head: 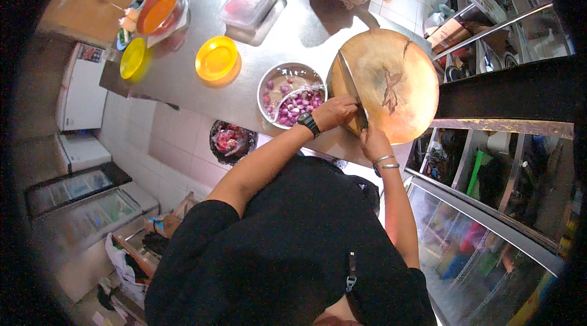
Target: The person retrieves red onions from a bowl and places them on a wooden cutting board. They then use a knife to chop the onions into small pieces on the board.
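My right hand [377, 143] grips the handle of a large kitchen knife [350, 76], its blade pointing away from me over the left side of a round wooden chopping block [408, 92]. Close against the blade, near the handle, are the curled fingers of my left hand [337, 111]; whether anything is pinched in them is hidden. A watch is on my left wrist, and bangles circle the right one. Just left of the block stands a round white bowl [259, 101] of small purple shallots [293, 109], with a curved pale edge crossing its inside.
The steel table [192, 92] also holds a yellow plate [216, 58], a lidded plastic box [251, 2] and a pot of orange sauce [158, 13]. A black-lined bin [233, 142] stands below its near edge. Shelving [495, 18] and a glass-topped cabinet [467, 234] are at right.
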Demonstrator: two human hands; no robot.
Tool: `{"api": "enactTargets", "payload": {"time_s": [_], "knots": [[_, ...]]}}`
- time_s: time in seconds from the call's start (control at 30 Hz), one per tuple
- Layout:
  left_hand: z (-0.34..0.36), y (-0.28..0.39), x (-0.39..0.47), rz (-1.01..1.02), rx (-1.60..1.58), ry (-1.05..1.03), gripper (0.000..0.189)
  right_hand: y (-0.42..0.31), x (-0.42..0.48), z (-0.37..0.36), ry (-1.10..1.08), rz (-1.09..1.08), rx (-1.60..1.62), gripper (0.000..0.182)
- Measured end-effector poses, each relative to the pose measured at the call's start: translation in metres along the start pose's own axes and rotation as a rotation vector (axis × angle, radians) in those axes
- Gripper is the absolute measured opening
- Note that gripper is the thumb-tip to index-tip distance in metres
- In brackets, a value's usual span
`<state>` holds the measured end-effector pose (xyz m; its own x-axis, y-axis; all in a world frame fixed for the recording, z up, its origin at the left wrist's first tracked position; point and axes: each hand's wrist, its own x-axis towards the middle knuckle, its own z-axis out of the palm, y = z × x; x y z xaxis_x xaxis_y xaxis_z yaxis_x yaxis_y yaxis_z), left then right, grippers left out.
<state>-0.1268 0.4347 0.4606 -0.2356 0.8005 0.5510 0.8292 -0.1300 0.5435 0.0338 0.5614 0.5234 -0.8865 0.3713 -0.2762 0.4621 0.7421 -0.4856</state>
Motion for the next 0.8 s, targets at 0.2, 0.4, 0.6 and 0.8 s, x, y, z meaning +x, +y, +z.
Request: {"api": "enactTargets", "payload": {"time_s": [0.2, 0.4, 0.6, 0.8], "knots": [[-0.068, 0.005, -0.044, -0.487, -0.048, 0.077, 0.027, -0.014, -0.012, -0.015, 0.049, 0.129, 0.044, 0.028], [-0.103, -0.019, -0.108, -0.592, 0.192, -0.005, 0.024, -0.015, -0.012, 0.0, -0.014, 0.066, 0.154, 0.045], [-0.104, -0.031, -0.108, -0.583, 0.177, -0.18, 0.023, -0.011, -0.007, 0.008, 0.021, 0.048, 0.142, 0.038], [-0.103, -0.035, -0.104, -0.545, 0.168, -0.135, 0.014, 0.016, -0.007, 0.006, -0.024, 0.198, 0.188, 0.035]]}}
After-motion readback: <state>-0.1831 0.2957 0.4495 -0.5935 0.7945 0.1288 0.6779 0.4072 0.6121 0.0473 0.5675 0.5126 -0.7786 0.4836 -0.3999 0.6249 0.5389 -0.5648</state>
